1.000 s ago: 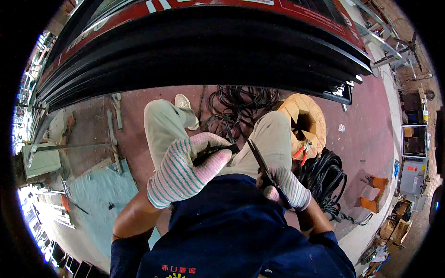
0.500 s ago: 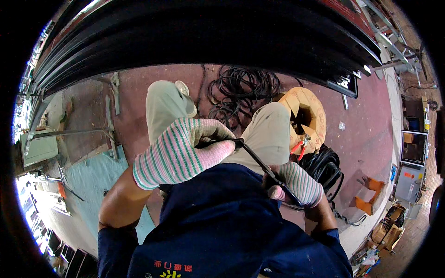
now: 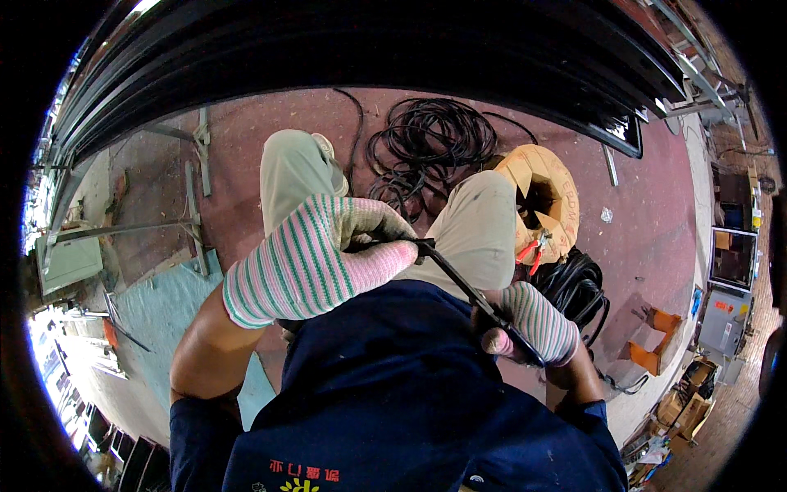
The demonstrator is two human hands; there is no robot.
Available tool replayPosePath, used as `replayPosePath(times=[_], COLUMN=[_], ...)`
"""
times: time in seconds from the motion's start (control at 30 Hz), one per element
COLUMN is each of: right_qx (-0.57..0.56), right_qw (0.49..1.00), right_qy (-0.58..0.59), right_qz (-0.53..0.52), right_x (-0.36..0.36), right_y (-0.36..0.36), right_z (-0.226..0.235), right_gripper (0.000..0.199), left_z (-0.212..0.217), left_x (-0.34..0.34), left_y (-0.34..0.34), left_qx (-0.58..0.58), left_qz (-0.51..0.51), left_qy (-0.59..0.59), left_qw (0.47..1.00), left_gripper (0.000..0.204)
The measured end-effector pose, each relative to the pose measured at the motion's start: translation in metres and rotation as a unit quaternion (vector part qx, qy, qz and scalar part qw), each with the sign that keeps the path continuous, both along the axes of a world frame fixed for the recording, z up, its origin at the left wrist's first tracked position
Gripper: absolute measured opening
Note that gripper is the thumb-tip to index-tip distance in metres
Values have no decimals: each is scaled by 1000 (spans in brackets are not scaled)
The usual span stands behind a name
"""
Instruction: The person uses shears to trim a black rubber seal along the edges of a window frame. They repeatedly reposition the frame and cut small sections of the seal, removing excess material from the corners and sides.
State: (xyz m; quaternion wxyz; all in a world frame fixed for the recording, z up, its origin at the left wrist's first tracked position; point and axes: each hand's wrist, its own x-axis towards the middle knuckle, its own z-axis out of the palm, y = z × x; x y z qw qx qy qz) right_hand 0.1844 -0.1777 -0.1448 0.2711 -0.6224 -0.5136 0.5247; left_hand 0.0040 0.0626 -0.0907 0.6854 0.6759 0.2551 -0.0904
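In striped knit gloves, both hands hold a thin black rubber strip [image 3: 456,277] in front of my lap. My left hand [image 3: 316,261] is closed, thumb and fingers pinching the strip near a small dark end piece. From there the strip slants down to the right, stretched straight. My right hand [image 3: 537,322] is closed round its lower part, the thumb pressed against it. The fingertips of the left hand partly hide what they pinch. Red-handled pliers [image 3: 534,252] lie on a cardboard-wrapped ring roll [image 3: 559,193] beyond my right knee.
A loose heap of black strip [image 3: 430,139] lies on the reddish floor ahead. More black coil [image 3: 571,287] sits beside the roll. Long black frames [image 3: 369,49] cross the far side. Metal stands [image 3: 197,156] are at left, an orange bracket [image 3: 656,343] at right.
My view has tilted slightly, showing more of the floor coil. My left hand has shifted a little left and up; both hands keep their hold on the strip.
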Motion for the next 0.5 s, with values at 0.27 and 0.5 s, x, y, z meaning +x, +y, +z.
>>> replayPosePath(times=[0.27,0.5], right_qx=[-14,-1], right_qw=[999,999], right_qy=[14,35], right_qz=[-30,-32], right_x=[-8,-16], right_y=[3,5], right_z=[6,0], right_gripper=[71,73], left_z=[0,-3], left_x=[-5,-7], left_y=[4,9], left_qx=[-6,-28], left_qz=[4,-4], left_qy=[-6,-2], left_qw=[1000,1000], left_gripper=[18,18])
